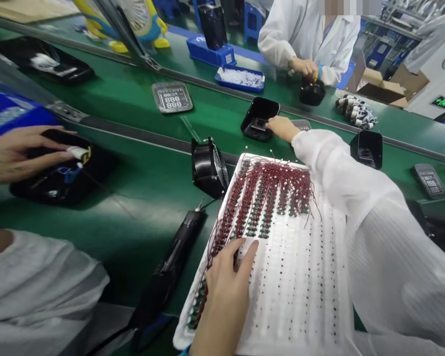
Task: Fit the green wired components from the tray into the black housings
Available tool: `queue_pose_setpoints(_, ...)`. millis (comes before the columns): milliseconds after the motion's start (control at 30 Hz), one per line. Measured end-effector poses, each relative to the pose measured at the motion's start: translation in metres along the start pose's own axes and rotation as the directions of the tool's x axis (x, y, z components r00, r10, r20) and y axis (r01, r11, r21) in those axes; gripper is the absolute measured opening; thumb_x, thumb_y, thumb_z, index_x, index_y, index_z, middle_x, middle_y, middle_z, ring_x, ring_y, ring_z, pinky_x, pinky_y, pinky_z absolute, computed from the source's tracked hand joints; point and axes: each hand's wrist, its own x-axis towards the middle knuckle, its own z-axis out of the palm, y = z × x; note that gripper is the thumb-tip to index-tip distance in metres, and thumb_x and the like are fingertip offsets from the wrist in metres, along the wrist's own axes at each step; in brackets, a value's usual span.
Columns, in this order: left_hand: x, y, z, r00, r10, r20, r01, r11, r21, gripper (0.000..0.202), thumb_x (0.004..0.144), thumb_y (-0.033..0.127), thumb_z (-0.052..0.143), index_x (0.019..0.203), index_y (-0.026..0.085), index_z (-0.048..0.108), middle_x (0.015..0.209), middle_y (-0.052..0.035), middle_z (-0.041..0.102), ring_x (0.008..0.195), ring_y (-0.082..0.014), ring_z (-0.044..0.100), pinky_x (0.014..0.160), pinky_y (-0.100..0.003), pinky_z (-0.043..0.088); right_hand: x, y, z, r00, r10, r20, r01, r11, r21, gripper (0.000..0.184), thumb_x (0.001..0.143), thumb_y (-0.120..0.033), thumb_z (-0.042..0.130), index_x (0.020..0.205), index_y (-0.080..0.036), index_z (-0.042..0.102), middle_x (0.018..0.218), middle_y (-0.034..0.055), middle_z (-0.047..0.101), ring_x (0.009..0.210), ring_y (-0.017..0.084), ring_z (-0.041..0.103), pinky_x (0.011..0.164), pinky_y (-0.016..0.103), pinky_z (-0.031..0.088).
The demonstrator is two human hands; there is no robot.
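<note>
My left hand (226, 287) is over a white foam tray (300, 287), with thumb and forefinger slightly apart beside the lower ends of the rows of small green circuit boards (259, 212). Thin dark-red wires (274, 173) with white plugs lie tangled over these boards. Further off, my right hand (283, 128) reaches into a black plastic housing (250, 116) on the conveyor belt. Its fingers are closed at the housing's right side, by a dark square part inside; the fingertips are partly hidden.
A black electric screwdriver (174, 257) and a black fan (209, 168) lie left of the tray. At left, a co-worker's hand (25, 153) holds a white part over a black housing. Another person (311, 44) works opposite. A display cover (172, 97) lies on the belt.
</note>
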Motion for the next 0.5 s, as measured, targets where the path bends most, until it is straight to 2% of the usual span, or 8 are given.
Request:
queue_pose_setpoints(33,0.003,0.005,-0.003,0.999,0.047,0.021,-0.047,0.998,0.040,0.053,0.087,0.006,0.051,0.128,0.033,0.070,0.124,-0.0130,0.069,0.106,-0.0273,0.069,0.074,-0.036,0.059,-0.007,0.000,-0.006,1.000,-0.007,-0.009,0.007,1.000,-0.003,0.029,0.101,-0.003,0.048,0.121,-0.002,0.068,0.130,0.0195,0.068,0.128,0.023,0.063,0.103,0.032,0.050)
queue_pose_setpoints(100,0.008,0.016,-0.008,0.996,0.057,0.062,-0.062,0.996,0.066,0.050,0.089,0.005,0.049,0.129,0.027,0.069,0.125,-0.0160,0.067,0.110,-0.0291,0.067,0.080,-0.040,0.060,-0.028,0.002,-0.023,1.000,-0.015,-0.024,0.015,1.000,-0.009,0.025,0.103,-0.011,0.050,0.120,0.000,0.065,0.133,0.0147,0.067,0.131,0.017,0.061,0.105,0.025,0.046)
queue_pose_setpoints(167,0.013,0.025,-0.010,0.998,-0.011,0.068,0.008,0.999,0.038,0.047,0.092,0.006,0.044,0.127,0.024,0.069,0.124,-0.0158,0.066,0.112,-0.0295,0.065,0.087,-0.044,0.059,-0.057,0.004,-0.044,0.999,0.005,-0.042,-0.006,1.000,-0.019,0.030,0.105,-0.020,0.048,0.118,0.002,0.063,0.134,0.0122,0.067,0.132,0.014,0.060,0.106,0.023,0.044)
queue_pose_setpoints(233,0.017,0.030,-0.010,0.994,-0.086,0.068,0.087,0.996,-0.006,0.046,0.093,0.007,0.038,0.124,0.022,0.068,0.124,-0.0143,0.064,0.113,-0.0282,0.064,0.093,-0.045,0.058,-0.093,0.006,-0.067,0.996,0.058,-0.064,-0.061,0.998,-0.035,0.034,0.104,-0.026,0.048,0.117,0.002,0.062,0.134,0.0119,0.067,0.133,0.016,0.059,0.106,0.026,0.045)
queue_pose_setpoints(367,0.023,0.034,-0.012,0.985,-0.159,0.061,0.163,0.984,-0.074,0.042,0.095,0.009,0.038,0.127,0.017,0.065,0.130,-0.0163,0.056,0.122,-0.0282,0.059,0.105,-0.044,0.052,-0.187,0.003,-0.108,0.978,0.194,-0.080,-0.200,0.977,-0.069,0.043,0.102,-0.036,0.048,0.117,-0.001,0.065,0.132,0.0093,0.068,0.134,0.021,0.058,0.105,0.032,0.044)
queue_pose_setpoints(433,0.026,0.038,-0.016,0.978,-0.207,0.041,0.209,0.975,-0.070,0.042,0.093,0.008,0.047,0.132,0.012,0.061,0.129,-0.0188,0.054,0.122,-0.0294,0.058,0.107,-0.044,0.050,-0.245,-0.004,-0.118,0.960,0.258,-0.108,-0.269,0.958,-0.101,0.039,0.102,-0.037,0.053,0.118,-0.006,0.071,0.123,0.0075,0.072,0.129,0.024,0.062,0.100,0.035,0.047)
queue_pose_setpoints(500,0.029,0.043,-0.022,0.958,-0.281,0.052,0.283,0.958,-0.048,0.046,0.091,0.007,0.055,0.137,0.010,0.058,0.125,-0.0185,0.054,0.119,-0.0294,0.059,0.107,-0.042,0.050,-0.307,-0.017,-0.120,0.935,0.319,-0.157,-0.340,0.931,-0.132,0.028,0.100,-0.032,0.063,0.116,-0.012,0.075,0.114,0.0096,0.076,0.119,0.029,0.068,0.089,0.037,0.052)
